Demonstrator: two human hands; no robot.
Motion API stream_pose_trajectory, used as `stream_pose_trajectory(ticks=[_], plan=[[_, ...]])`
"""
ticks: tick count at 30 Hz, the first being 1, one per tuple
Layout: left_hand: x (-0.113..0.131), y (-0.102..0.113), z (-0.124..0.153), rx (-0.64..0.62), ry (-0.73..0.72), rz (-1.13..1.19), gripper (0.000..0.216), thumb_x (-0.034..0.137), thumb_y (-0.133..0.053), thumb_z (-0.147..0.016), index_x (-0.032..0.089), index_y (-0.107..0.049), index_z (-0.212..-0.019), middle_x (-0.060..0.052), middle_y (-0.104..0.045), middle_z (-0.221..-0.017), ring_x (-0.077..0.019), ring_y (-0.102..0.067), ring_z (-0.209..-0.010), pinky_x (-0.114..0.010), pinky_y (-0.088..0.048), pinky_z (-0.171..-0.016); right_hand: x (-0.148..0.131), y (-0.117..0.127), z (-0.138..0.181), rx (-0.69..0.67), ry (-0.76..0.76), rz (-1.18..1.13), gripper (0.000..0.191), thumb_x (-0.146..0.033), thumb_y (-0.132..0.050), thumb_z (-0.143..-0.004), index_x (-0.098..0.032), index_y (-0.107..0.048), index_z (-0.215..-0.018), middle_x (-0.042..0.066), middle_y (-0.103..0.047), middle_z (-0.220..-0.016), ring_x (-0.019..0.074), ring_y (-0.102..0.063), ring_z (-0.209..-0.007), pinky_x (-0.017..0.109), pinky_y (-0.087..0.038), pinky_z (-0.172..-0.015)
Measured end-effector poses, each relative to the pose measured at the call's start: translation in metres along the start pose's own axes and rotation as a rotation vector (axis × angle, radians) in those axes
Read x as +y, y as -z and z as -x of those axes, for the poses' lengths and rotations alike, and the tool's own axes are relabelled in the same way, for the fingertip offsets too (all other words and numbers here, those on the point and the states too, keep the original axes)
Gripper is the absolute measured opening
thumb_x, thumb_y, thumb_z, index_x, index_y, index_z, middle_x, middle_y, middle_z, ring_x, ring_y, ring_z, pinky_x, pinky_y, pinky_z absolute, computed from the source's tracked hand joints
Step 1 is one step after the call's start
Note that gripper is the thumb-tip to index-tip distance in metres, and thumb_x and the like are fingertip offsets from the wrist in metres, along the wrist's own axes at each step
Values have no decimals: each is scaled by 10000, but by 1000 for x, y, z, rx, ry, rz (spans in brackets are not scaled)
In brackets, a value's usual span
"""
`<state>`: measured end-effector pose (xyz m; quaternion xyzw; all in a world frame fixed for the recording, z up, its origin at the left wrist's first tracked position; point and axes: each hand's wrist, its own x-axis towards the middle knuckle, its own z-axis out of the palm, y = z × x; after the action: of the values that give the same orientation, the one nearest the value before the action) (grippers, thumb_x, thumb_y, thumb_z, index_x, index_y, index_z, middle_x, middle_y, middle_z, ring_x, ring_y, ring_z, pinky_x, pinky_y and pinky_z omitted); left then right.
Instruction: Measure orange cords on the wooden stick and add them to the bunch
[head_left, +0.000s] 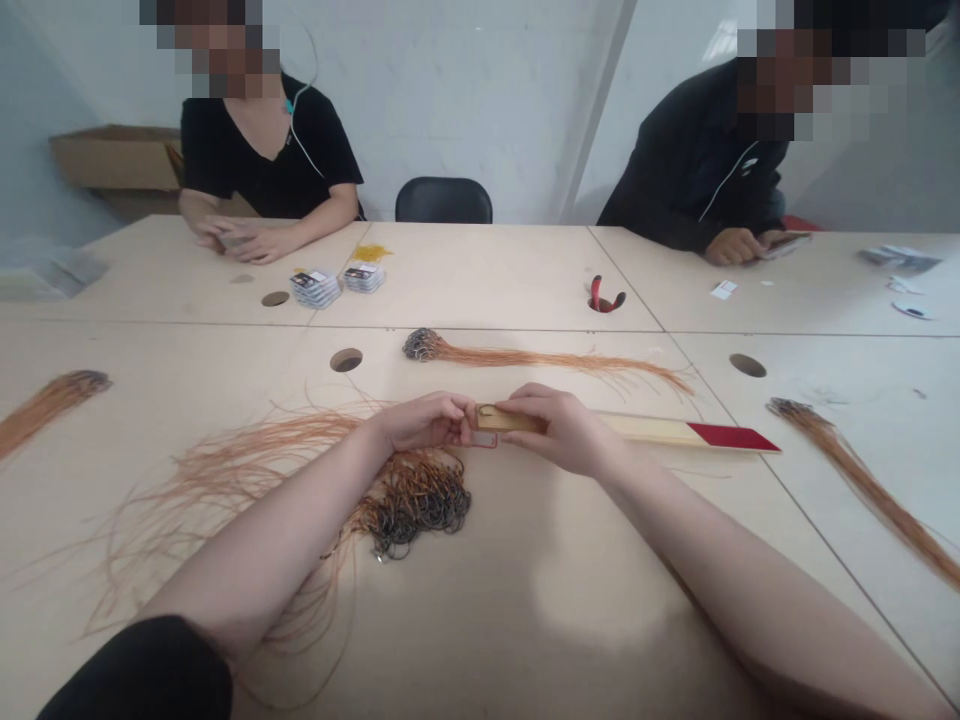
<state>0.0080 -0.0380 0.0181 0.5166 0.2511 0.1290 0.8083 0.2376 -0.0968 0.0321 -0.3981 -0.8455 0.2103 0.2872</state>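
Observation:
My right hand (pixel 559 425) is closed round a flat wooden strip (pixel 652 429) whose far right end is dark red. At the strip's left end my left hand (pixel 435 420) has its fingers pinched together; what sits in them is too small to make out. A small dark curved piece, perhaps a hook, shows on the strip's end. A small red-edged card (pixel 484 440) lies just below it. Under and beside my left forearm spreads a loose bundle of dark metal hooks on orange lines (pixel 424 505).
Similar bundles lie behind (pixel 424 345), at the right (pixel 795 410) and at the left edge (pixel 56 405). Across the table are stacked small packs (pixel 316 288) and red-handled pliers (pixel 598 295) in a cable hole. Two people sit opposite.

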Motion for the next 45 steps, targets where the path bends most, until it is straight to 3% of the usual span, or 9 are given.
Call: stream_pose_trajectory(ticks=[6, 11, 23, 28, 45], plan=[[-2, 0, -3, 98, -1, -41, 67, 146, -558, -675, 114, -564, -734, -9, -595, -662, -101, -549, -656, -246, -412, -689, 12, -29, 10, 139, 100, 397, 368, -323, -469, -893, -150, -517, -1214, 117, -571, -1087, 230, -537, -971, 378, -447, -845], [2, -5, -3, 97, -1, -276, 94, 188, -583, -717, 108, -571, -764, 20, -564, -654, -68, -506, -612, -199, -391, -621, 9, -34, 10, 152, 135, 493, 371, -352, -419, -916, -142, -517, -1206, 121, -581, -1073, 223, -541, -947, 362, -452, -799], [6, -12, -7, 154, 69, -471, 150, 221, -488, -787, 110, -570, -728, -2, -600, -617, -69, -520, -544, -188, -400, -561, 15, -36, 12, 167, 106, 391, 365, -360, -457, -890, -180, -529, -1198, 125, -568, -1061, 238, -540, -954, 391, -455, -804], [6, -12, -7, 163, 88, -482, 171, 236, -488, -786, 117, -552, -681, 6, -584, -563, -65, -493, -489, -175, -346, -485, 17, -36, 12, 169, 110, 360, 361, -361, -465, -884, -185, -526, -1193, 118, -566, -1054, 232, -540, -944, 386, -457, -813], [-1, -8, -11, 190, 61, -461, 158, 232, -483, -779, 127, -542, -676, 5, -585, -547, -68, -502, -490, -174, -321, -466, 18, -35, 12, 177, 102, 345, 340, -345, -491, -866, -189, -529, -1166, 109, -562, -1054, 225, -544, -929, 379, -463, -809]])
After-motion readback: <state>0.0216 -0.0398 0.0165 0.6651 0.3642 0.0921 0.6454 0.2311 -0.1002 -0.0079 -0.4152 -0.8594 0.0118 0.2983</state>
